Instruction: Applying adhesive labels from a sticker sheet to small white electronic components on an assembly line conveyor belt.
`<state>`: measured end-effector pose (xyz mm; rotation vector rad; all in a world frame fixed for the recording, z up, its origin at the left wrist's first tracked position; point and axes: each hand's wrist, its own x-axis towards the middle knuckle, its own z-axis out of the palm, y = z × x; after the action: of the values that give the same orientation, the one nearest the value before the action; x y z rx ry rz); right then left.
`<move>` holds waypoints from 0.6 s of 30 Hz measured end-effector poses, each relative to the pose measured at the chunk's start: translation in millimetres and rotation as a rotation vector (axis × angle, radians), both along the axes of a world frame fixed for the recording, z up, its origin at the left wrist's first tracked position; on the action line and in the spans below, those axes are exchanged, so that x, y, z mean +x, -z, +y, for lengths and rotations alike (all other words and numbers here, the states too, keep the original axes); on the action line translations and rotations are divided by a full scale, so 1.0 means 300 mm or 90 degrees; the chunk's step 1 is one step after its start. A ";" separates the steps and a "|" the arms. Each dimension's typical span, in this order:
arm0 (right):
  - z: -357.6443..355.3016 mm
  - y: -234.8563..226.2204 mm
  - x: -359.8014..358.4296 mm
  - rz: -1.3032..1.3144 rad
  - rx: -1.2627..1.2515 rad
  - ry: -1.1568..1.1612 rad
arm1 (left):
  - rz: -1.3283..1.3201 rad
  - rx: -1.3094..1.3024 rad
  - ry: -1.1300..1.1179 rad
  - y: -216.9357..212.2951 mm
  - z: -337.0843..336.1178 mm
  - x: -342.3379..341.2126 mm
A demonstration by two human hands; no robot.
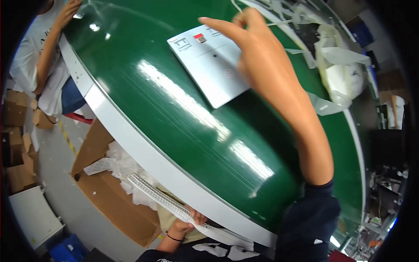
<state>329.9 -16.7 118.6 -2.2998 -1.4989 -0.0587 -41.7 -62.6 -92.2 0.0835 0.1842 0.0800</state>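
Note:
Down at the near edge of the table, my left hand (195,219) closes round a long white strip (161,199) patterned with rows of small marks. The strip trails toward an open box on the left and also runs to the right below the table edge. My right hand (257,46) hovers over the far right part of a flat silver-grey box or panel (214,72). One digit stretches out to the left, apart from the bent fingers; nothing shows in its grasp. A small red and white label (200,38) sits near the panel's far edge.
A green conveyor-like table (131,100) has a white rim (131,137). Clear plastic bags (340,74) lie on its far right. An open cardboard box (118,198) with crumpled white strips stands below. At upper left a co-worker's hand (70,9) touches the table side.

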 end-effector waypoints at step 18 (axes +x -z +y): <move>-0.232 0.102 -0.057 0.319 0.066 0.203 | -0.145 0.028 0.024 -0.071 0.058 0.068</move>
<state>312.8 -86.4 87.9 -2.2273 -0.8572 0.3209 -21.4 -45.1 -70.9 0.1201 -0.0466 0.0550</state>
